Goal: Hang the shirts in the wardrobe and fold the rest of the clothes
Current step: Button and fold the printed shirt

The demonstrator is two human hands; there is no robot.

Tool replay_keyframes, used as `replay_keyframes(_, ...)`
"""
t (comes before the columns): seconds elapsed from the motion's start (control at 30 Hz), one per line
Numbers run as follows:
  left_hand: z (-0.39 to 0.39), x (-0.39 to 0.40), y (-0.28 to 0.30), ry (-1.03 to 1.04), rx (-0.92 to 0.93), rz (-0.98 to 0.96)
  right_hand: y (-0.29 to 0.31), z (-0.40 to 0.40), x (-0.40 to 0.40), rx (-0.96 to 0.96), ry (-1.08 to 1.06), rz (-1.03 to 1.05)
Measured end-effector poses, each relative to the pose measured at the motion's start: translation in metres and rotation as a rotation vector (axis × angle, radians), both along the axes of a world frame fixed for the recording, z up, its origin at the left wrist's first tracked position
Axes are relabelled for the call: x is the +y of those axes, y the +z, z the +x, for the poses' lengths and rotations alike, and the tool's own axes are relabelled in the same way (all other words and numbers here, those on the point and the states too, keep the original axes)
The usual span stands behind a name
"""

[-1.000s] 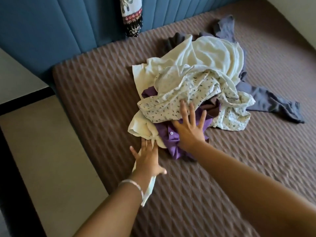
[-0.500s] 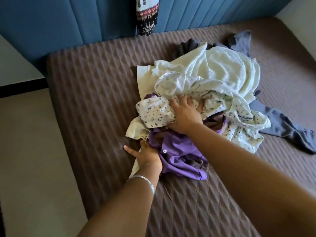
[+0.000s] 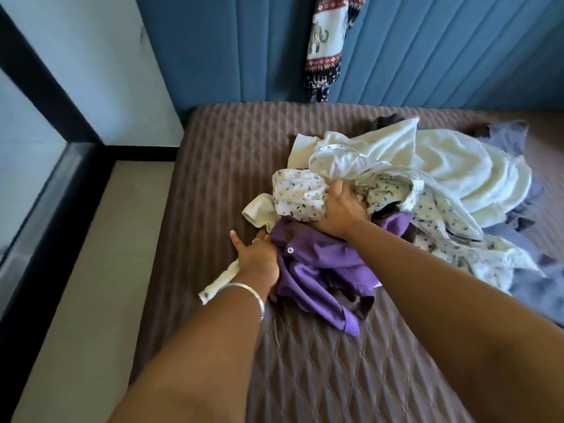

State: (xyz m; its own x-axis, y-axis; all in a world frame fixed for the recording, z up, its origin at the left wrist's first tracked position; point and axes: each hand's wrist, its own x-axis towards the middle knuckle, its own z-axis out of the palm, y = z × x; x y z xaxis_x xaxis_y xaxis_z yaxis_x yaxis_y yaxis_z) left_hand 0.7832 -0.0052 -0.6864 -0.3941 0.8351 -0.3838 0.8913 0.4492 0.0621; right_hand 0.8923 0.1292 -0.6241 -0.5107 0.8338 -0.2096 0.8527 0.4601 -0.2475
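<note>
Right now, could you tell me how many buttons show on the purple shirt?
1: a white button on the purple shirt, just right of the left hand. Folds may hide others.

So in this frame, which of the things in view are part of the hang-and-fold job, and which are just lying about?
Part of the job:
- purple shirt, gripped by the left hand
- floral white shirt, gripped by the right hand
- cream towel
- grey garment under the pile

Just lying about:
- elephant-print cloth hanging on the blue headboard
- brown quilted bedspread

Quilted cloth bedspread [image 3: 320, 377]; shiny metal bangle [image 3: 250, 293].
</note>
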Motion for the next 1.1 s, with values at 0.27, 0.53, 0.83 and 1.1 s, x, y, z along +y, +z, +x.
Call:
replay_keyframes(0.27, 0.066, -0.127, 0.018, 0.132, 0.219, 0.184, 0.056, 0.119, -0.105, 0.15, 0.098, 0.187)
replay_keyframes(0.53, 0.139, -0.2, 0.04, 0.21, -0.083, 0.142, 0.051, 0.198, -0.206, 0.18, 0.107, 0.269)
replay_keyframes(0.83, 0.201, -0.224, 0.091, 0.921, -1.0, 0.674, 0.023, 0.241, -0.307, 0.078, 0.108, -0.177)
replay_keyframes(1.1, 0.2, -0.256, 0.087, 0.27, -0.837, 0.183, 0.026, 0.276, -0.314, -0.087, 0.251, -0.364)
